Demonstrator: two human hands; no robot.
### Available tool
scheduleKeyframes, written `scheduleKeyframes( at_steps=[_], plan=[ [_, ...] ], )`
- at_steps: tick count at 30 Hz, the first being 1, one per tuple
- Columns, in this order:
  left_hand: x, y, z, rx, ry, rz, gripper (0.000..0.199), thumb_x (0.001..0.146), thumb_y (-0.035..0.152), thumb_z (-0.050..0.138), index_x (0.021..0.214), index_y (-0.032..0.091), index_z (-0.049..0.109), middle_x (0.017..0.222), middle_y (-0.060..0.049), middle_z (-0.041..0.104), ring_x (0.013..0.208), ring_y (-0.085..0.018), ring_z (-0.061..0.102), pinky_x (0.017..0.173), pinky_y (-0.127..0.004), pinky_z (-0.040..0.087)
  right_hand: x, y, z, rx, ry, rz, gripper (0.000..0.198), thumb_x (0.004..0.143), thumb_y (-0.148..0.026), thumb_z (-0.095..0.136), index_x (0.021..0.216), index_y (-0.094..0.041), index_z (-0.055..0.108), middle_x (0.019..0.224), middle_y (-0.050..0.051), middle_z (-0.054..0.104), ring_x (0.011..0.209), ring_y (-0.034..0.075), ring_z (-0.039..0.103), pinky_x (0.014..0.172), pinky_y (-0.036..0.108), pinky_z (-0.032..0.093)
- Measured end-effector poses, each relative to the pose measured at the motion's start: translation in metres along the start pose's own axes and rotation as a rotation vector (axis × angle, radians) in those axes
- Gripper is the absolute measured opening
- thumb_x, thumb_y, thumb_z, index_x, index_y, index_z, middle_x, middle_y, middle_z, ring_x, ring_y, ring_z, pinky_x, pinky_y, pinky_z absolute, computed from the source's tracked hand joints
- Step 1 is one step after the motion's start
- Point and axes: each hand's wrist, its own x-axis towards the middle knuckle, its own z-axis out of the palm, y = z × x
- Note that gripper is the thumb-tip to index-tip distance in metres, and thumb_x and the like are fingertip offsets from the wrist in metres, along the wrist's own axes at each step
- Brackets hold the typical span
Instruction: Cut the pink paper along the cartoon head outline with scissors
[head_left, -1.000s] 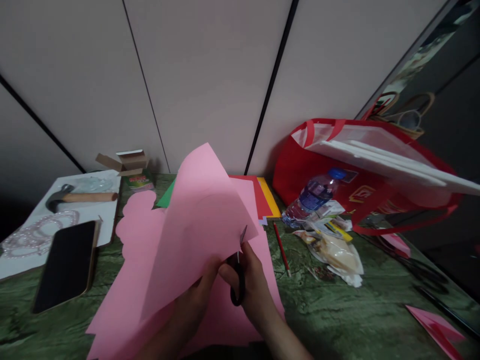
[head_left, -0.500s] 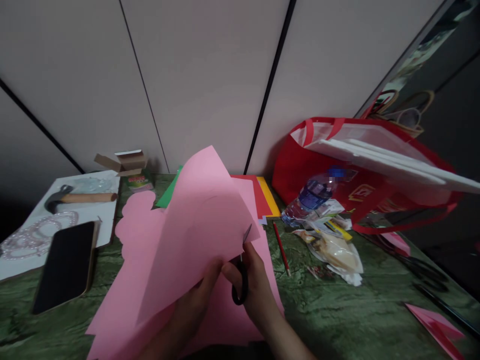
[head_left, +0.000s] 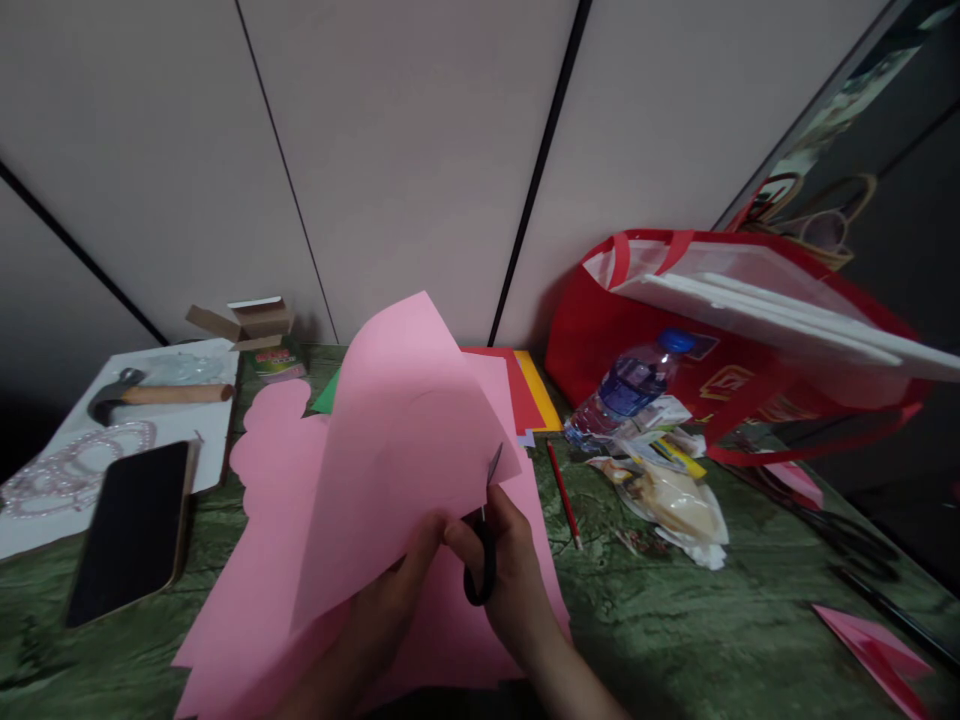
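My left hand grips the lower edge of a raised sheet of pink paper, thumb on the near face and the other fingers hidden behind. Black-handled scissors are in my right hand, with the thumb at one loop. A blade tip shows against the sheet near its right side, and the paper lies at the blades. A faint curved line marks the sheet's upper part. Under both hands lies more pink paper, its far left edge cut in scallops.
Left are a phone, a hammer, clear beads and an opened small box. Right are a red pencil, a water bottle, crumpled wrappers, a red bag and larger scissors. A wall stands behind.
The raised pink sheet has shifted very slightly, its left edge bending a little more. Both hands and the scissors stay almost where they were.
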Motion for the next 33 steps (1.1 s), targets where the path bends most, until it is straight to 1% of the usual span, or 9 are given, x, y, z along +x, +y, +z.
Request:
scheduleKeyframes(
  at_steps=[4,8,11,14,18,23,26,29,33],
  plan=[
    [-0.006,0.016,0.0,0.013,0.08,-0.051,0.03,0.08,0.044,0.05,0.092,0.023,0.068,0.11,-0.006,0.069,0.113,-0.024,0.056,0.1,-0.038,0.041,0.0,0.001,0.0,-0.006,0.013,-0.004,0.022,0.072,-0.035,0.067,0.079,-0.02,0.053,0.056,-0.008,0.042,0.046,0.007,0.027,0.042,0.022,0.022],
    [-0.01,0.027,0.001,0.017,0.062,-0.04,0.025,0.08,0.039,0.048,0.082,0.025,0.069,0.1,-0.002,0.072,0.107,-0.022,0.059,0.1,-0.036,0.04,0.0,0.002,0.0,0.005,0.015,-0.009,0.022,0.072,-0.034,0.067,0.08,-0.019,0.052,0.058,-0.007,0.046,0.049,0.008,0.033,0.046,0.021,0.029],
    [-0.009,0.026,0.001,0.015,0.06,-0.058,0.026,0.079,0.04,0.048,0.074,0.024,0.068,0.096,-0.004,0.072,0.104,-0.024,0.06,0.1,-0.039,0.039,0.0,0.002,0.0,-0.01,0.015,0.0,0.023,0.071,-0.034,0.067,0.079,-0.019,0.051,0.06,-0.006,0.049,0.053,0.009,0.038,0.05,0.022,0.034],
    [-0.008,0.025,0.001,-0.002,0.059,-0.091,0.026,0.078,0.042,0.05,0.069,0.024,0.067,0.091,-0.004,0.073,0.099,-0.025,0.061,0.098,-0.041,0.041,0.0,0.001,0.0,-0.05,0.037,0.015,0.025,0.07,-0.037,0.066,0.075,-0.018,0.051,0.06,-0.005,0.05,0.054,0.01,0.041,0.05,0.022,0.035],
    [-0.01,0.028,0.002,-0.003,0.053,-0.076,0.027,0.078,0.041,0.049,0.065,0.024,0.065,0.087,-0.004,0.073,0.096,-0.024,0.063,0.095,-0.039,0.044,0.001,-0.001,0.0,-0.087,0.053,0.034,0.027,0.069,-0.041,0.065,0.072,-0.019,0.049,0.057,-0.005,0.049,0.052,0.01,0.041,0.049,0.023,0.034],
    [-0.011,0.03,0.003,0.04,0.09,-0.07,0.03,0.08,0.038,0.047,0.062,0.024,0.066,0.084,-0.004,0.073,0.093,-0.026,0.064,0.093,-0.042,0.045,0.0,-0.001,0.0,-0.123,0.068,0.033,0.028,0.07,-0.044,0.063,0.069,-0.02,0.048,0.055,-0.005,0.049,0.052,0.011,0.041,0.047,0.023,0.035],
    [-0.007,0.021,0.002,0.065,0.067,-0.039,0.031,0.078,0.041,0.048,0.056,0.026,0.063,0.079,-0.002,0.073,0.092,-0.026,0.064,0.091,-0.04,0.047,-0.001,-0.001,0.0,-0.128,0.069,0.036,0.026,0.071,-0.042,0.063,0.07,-0.02,0.049,0.055,-0.005,0.049,0.051,0.011,0.042,0.046,0.023,0.037],
    [-0.003,0.014,0.002,0.078,0.053,-0.055,0.033,0.077,0.046,0.048,0.055,0.026,0.063,0.079,-0.002,0.074,0.09,-0.025,0.065,0.087,-0.038,0.049,0.0,-0.001,0.001,-0.116,0.064,0.029,0.025,0.071,-0.04,0.063,0.069,-0.021,0.048,0.053,-0.005,0.05,0.05,0.011,0.044,0.046,0.023,0.039],
    [-0.005,0.02,0.002,0.07,0.042,-0.085,0.031,0.076,0.044,0.05,0.054,0.026,0.062,0.08,-0.002,0.073,0.088,-0.025,0.065,0.086,-0.036,0.049,-0.001,-0.003,0.002,-0.11,0.074,0.024,0.023,0.071,-0.037,0.063,0.067,-0.02,0.048,0.053,-0.005,0.051,0.049,0.011,0.045,0.045,0.022,0.04]
  ],
)
